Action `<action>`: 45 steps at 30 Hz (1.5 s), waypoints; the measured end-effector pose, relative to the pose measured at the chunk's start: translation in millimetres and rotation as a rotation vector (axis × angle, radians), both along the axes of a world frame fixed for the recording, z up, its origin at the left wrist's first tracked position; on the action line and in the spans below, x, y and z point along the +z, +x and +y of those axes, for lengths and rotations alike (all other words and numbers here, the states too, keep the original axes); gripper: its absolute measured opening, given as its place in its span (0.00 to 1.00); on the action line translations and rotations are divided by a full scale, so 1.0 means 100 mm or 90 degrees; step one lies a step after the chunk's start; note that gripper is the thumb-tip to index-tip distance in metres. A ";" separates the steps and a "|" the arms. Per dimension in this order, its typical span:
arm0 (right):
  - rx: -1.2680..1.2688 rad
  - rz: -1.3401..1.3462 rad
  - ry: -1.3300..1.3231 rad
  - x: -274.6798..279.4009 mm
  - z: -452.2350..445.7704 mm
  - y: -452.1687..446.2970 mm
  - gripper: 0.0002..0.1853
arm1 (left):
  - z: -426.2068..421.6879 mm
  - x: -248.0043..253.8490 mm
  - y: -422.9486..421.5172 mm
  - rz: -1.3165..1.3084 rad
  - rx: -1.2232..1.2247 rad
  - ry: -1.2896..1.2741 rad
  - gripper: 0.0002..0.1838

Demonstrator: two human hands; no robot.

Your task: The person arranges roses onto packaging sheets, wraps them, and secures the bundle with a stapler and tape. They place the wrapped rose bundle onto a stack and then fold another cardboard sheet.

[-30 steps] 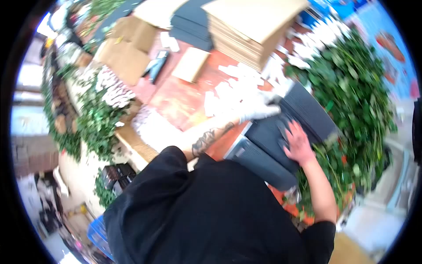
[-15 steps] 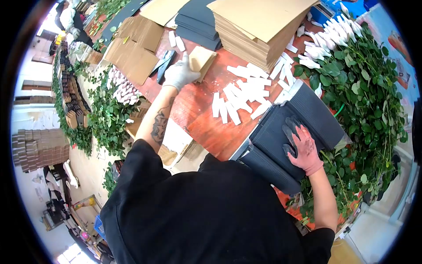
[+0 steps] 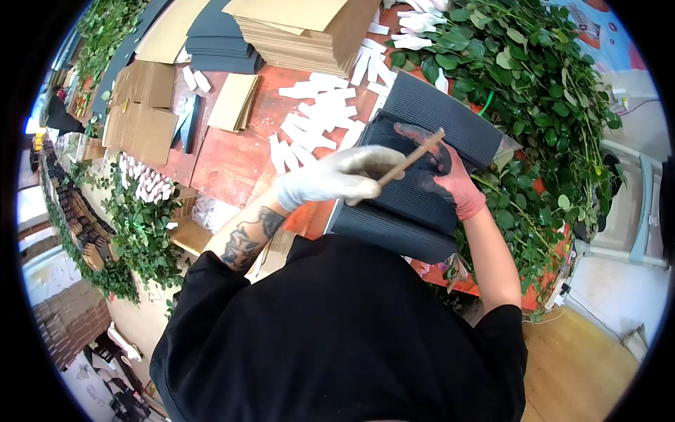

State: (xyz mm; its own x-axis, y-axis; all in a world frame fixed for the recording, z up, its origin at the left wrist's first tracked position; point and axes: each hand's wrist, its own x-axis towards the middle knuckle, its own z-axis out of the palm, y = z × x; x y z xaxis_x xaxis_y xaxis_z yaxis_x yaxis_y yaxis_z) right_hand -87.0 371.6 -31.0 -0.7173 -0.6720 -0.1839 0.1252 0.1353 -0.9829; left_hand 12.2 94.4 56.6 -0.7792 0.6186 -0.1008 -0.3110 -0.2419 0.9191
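A thin brown strip [image 3: 415, 162], seen edge-on, is pinched between the thumb and fingers of my left hand [image 3: 337, 176], which wears a white glove. It slants up across my right hand [image 3: 450, 176], in a pink glove with dark-stained fingers. That hand's thumb and fingers are spread over the black corrugated sheet [image 3: 394, 190]; whether they touch the strip is unclear. Folded panels of the same black material lie on both sides of it. White paper pieces [image 3: 309, 123] are scattered beyond my left hand.
A tall cardboard stack [image 3: 309, 35], black sheets [image 3: 218, 42], small kraft sheets [image 3: 234, 102] and a blue-black tool [image 3: 185, 123] lie on the red table [image 3: 249, 158]. Leafy stems [image 3: 534, 119] crowd the right; wrapped pale flowers [image 3: 144, 179] stand left.
My left hand has come back from beside the small kraft sheets to the black sheet, now with the brown strip. My right hand has lifted and turned. The view has shifted.
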 end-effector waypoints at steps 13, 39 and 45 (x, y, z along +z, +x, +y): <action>-0.217 -0.257 -0.032 0.74 -0.28 0.24 0.29 | 0.21 -0.82 -0.41 0.104 0.312 -0.544 0.26; -0.089 0.478 0.729 0.65 -0.30 0.29 0.23 | 0.56 0.00 0.35 0.628 0.015 -0.723 0.31; 0.099 0.784 0.585 0.58 -0.40 0.48 0.18 | 0.28 -0.09 0.18 0.547 -0.016 -0.588 0.25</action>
